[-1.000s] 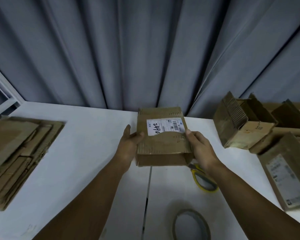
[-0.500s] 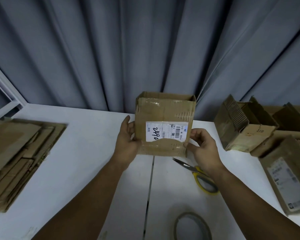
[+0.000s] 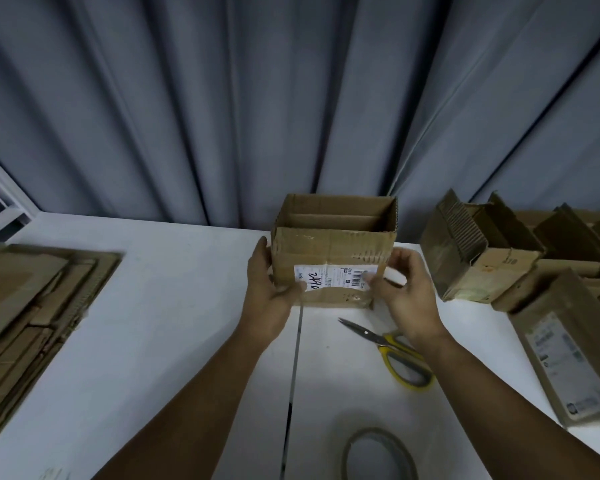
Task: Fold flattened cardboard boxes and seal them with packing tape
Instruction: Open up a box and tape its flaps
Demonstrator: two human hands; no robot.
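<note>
Left grip [image 3: 271, 296] and right grip [image 3: 402, 297] clasp the erected cardboard box [image 3: 329, 247], top open and untaped; tape roll [image 3: 378, 432] idle on the bench [image 3: 170, 323].

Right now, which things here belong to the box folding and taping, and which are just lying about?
Job: labelled cardboard box, held between left hand and right hand; tape roll; yellow-handled scissors; flattened cardboard stack.
Lying about: opened boxes at right; grey curtain.
</note>
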